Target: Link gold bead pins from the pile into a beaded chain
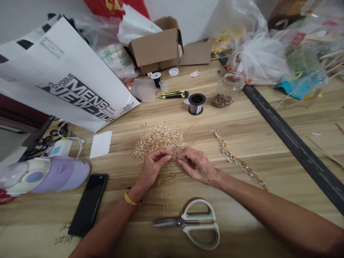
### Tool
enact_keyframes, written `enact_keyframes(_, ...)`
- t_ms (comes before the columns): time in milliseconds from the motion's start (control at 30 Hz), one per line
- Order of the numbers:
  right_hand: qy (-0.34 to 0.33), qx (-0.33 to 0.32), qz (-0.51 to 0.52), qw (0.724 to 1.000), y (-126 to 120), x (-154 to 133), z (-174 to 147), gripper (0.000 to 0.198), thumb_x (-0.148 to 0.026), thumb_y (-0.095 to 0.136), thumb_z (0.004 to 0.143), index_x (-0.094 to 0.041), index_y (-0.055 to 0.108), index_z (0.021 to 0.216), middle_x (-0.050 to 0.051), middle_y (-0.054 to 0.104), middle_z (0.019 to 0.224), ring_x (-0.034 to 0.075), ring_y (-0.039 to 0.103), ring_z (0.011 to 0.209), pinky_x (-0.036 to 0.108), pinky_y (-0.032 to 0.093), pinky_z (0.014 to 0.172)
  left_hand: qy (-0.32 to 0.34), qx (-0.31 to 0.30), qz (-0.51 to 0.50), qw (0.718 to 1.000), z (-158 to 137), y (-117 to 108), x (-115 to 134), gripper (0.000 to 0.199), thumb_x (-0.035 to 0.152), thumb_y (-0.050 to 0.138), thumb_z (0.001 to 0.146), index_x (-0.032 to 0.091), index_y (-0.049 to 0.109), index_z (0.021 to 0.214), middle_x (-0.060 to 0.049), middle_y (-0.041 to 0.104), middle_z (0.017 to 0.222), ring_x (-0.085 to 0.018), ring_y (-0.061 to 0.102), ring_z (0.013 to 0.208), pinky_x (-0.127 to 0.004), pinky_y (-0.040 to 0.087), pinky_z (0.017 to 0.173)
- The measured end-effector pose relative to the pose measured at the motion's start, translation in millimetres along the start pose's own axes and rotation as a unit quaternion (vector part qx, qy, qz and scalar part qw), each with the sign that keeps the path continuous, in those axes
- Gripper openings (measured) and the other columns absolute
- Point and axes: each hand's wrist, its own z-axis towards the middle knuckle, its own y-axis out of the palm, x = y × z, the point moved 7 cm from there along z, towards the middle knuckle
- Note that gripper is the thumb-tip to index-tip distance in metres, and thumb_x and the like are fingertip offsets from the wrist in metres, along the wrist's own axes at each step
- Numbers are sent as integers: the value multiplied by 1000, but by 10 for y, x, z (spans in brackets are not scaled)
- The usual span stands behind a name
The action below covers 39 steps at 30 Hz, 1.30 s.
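Observation:
My left hand (156, 161) and my right hand (197, 165) meet over the front edge of a heap of small gold and clear beaded pieces (158, 138). Thumb and index finger are pinched together on each hand; whatever lies between the fingertips is too small to make out. Just below them a short gold beaded strand (172, 176) rests on the wood, and thin pale threads hang toward the scissors (199, 224). Right of my right hand lies a bundle of gold and clear beaded strands (239, 161), tied at its far end.
Beyond the heap are a wire spool (197, 104), a yellow-black utility knife (174, 94) and a glass jar (228, 89) with beads. A phone (88, 204), purple bottle (61, 173) and white paper bag (72, 75) stand or lie left. A cardboard box (156, 50) sits behind.

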Motion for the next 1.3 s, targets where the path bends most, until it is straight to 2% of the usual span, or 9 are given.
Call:
enact_keyframes(600, 5, 5, 0, 1000, 4, 22, -3, 7, -18, 51, 89, -18, 56, 84, -1, 49, 69, 10, 44, 57, 23, 36, 53, -20, -2, -20, 1000, 9, 11, -28, 11, 23, 76, 68, 18, 75, 78, -3, 73, 78, -15, 63, 74, -26, 50, 72)
enact_keyframes(933, -3, 10, 4, 1000, -4, -2, 6, 6, -16, 51, 88, -17, 55, 84, -1, 49, 68, 8, 44, 55, 20, 35, 51, 7, -23, 0, 1000, -2, 50, 24, 9, 20, 73, 72, 16, 75, 80, -3, 73, 81, -15, 64, 77, -24, 50, 76)
enact_keyframes(1300, 15, 1, 3, 1000, 23, 36, -4, 6, -16, 52, 88, -16, 56, 83, -2, 50, 68, 7, 43, 54, 19, 36, 51, 56, -41, 26, 997, -14, 73, 83, 8, 18, 70, 76, 16, 75, 81, -4, 72, 83, -15, 64, 79, -24, 48, 75)
